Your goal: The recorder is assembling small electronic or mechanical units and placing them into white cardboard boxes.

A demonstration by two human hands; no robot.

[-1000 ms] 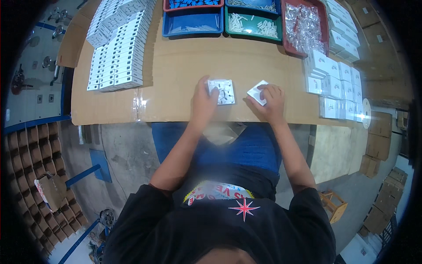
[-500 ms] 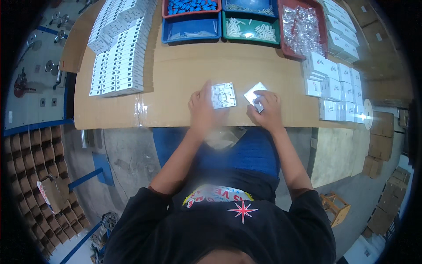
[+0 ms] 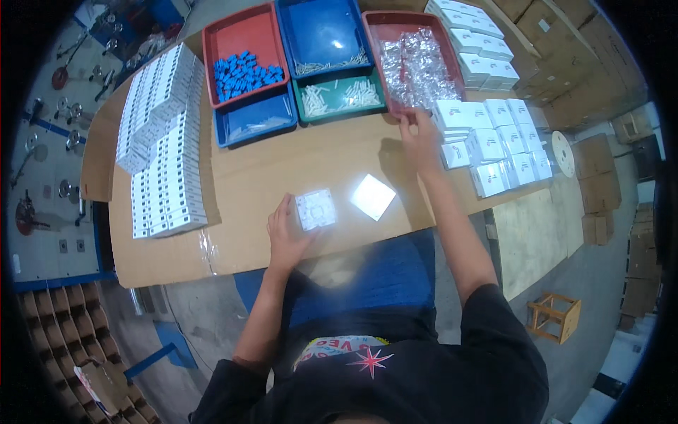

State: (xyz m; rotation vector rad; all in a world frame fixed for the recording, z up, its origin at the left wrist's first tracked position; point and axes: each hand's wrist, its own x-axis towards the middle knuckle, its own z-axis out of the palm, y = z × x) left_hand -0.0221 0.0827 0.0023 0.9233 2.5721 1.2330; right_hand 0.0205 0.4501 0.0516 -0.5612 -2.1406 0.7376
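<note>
My left hand point(image 3: 285, 234) rests on the cardboard and grips the left edge of a white square plastic housing point(image 3: 316, 209), fingers along its side and thumb near its lower corner. Moulded details show on the housing's upward face. Just right of it lies a plain white square plate point(image 3: 373, 197), turned cornerwise and untouched. My right hand point(image 3: 419, 138) is stretched out to the near edge of a red tray point(image 3: 452, 83) of small clear plastic bags point(image 3: 417, 67). Its fingers are bent but apart, and I see nothing between them.
Stacks of white boxes stand at the left point(image 3: 166, 162) and right point(image 3: 494, 145). Along the back are a red tray of blue parts point(image 3: 244, 74), a green tray of white plugs point(image 3: 342, 97) and blue trays point(image 3: 321, 32) of screws. Cardboard point(image 3: 240, 247) covers the table.
My right hand has let go of the white plate and moved up and away to the red bag tray. My left hand stays at the housing. The whole view has tilted and shifted.
</note>
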